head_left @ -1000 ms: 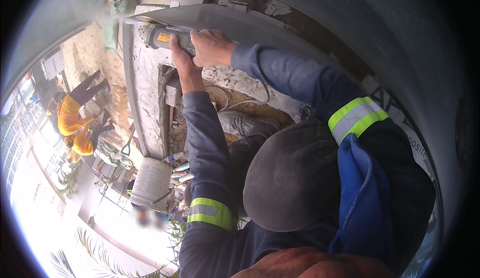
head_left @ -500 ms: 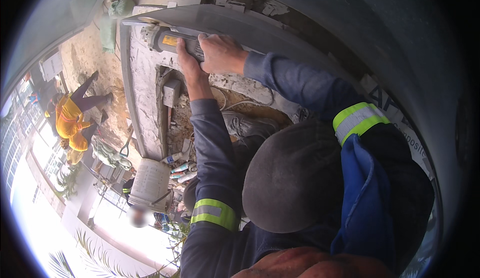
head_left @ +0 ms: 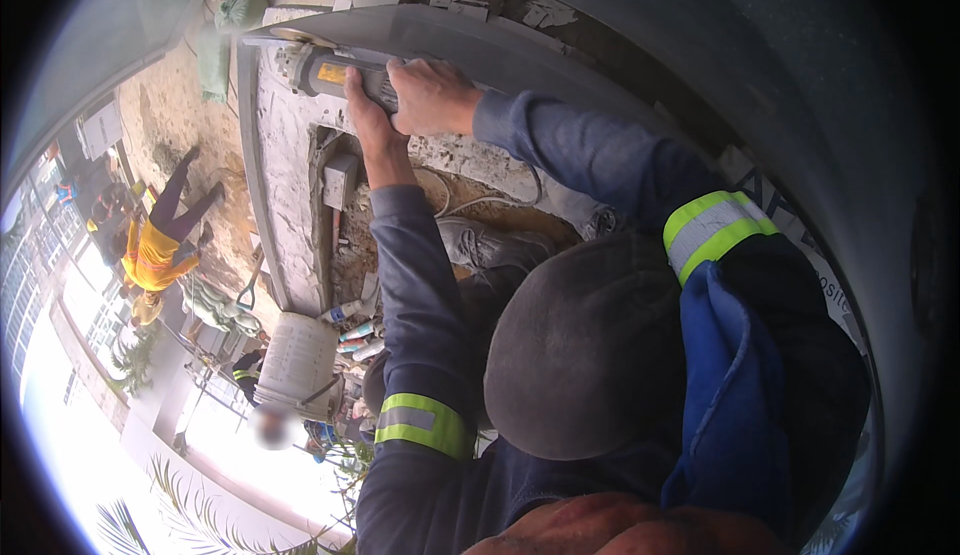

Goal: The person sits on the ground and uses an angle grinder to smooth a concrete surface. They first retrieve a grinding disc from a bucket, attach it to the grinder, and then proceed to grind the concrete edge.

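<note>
Both hands close around one grey power tool (head_left: 374, 79): the left hand (head_left: 378, 133) wraps it from below, thumb laid along its side, and the right hand (head_left: 432, 101) curls over its rear part, just beside the left. The fingers on the tool's underside are hidden, so their exact hold cannot be told. The tool lies nearly level over a rough, pale plastered ledge (head_left: 284, 165), its metal head pointing left and a yellow label (head_left: 330, 74) on its body. A large grey panel (head_left: 440, 45) curves along behind it; whether the head touches the panel cannot be told. Dark blue sleeves (head_left: 415, 265) with yellow-green reflective bands (head_left: 425, 425) cover both arms. Below the ledge, between the arms, are a pale box (head_left: 340, 180), a loop of grey cable (head_left: 490, 198) and a dusty grey shoe (head_left: 490, 245). Farther left stand a white bucket (head_left: 297, 360), with bottles and tubes (head_left: 357, 333) beside it, and a shovel with a teal handle (head_left: 247, 295). Well apart, a person in a yellow top (head_left: 155, 255) bends over bare, sandy ground (head_left: 165, 110), and a green sack (head_left: 240, 12) sits near the upper left
</note>
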`<state>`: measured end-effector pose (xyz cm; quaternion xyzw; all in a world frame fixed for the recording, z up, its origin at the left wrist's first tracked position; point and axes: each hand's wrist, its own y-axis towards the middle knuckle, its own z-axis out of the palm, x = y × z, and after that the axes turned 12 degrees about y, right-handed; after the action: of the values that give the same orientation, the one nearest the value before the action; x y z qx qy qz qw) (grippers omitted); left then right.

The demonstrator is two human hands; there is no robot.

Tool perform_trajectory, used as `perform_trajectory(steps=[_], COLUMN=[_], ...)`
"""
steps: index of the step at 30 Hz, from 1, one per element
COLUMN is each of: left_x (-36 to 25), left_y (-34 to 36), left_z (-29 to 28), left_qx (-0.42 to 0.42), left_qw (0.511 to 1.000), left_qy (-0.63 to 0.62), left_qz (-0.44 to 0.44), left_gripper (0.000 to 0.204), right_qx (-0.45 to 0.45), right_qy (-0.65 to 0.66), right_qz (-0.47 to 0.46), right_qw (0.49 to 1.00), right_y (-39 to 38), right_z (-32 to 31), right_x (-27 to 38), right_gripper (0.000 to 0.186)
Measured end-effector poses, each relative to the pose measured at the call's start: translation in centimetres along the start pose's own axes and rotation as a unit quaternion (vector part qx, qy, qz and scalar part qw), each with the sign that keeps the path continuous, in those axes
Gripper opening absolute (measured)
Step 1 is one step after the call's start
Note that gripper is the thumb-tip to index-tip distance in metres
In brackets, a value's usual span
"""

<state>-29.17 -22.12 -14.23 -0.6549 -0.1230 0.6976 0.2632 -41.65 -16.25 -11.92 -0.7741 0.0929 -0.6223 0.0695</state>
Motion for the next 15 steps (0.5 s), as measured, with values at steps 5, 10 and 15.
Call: perform_trajectory(steps=[5,10,15], left_x=[-0.05,-0.18,-0.01], left_y=[0.37,0.34,-0.37], left_z=[-0.47,-0.24,0.01], left_qx=[0.003,0.007,-0.007], left_qw=[1.0,1.0,1.0], left_qy=[-0.009,-0.028,-0.012], left_qz=[-0.006,-0.006,-0.01], left_gripper=[0.047,0.048,0.046], right_qx=[0.026,0.028,0.017], right_qy=[-0.009,-0.009,-0.021], right_qz=[0.022,0.02,0.011], right_qw=[0.999,0.999,1.0], right_y=[0.47,0.41,-0.16], right_z=[0.03,-0.38,0.04], right_x=[0.53,1.05,0.09], right_gripper=[0.044,0.044,0.054])
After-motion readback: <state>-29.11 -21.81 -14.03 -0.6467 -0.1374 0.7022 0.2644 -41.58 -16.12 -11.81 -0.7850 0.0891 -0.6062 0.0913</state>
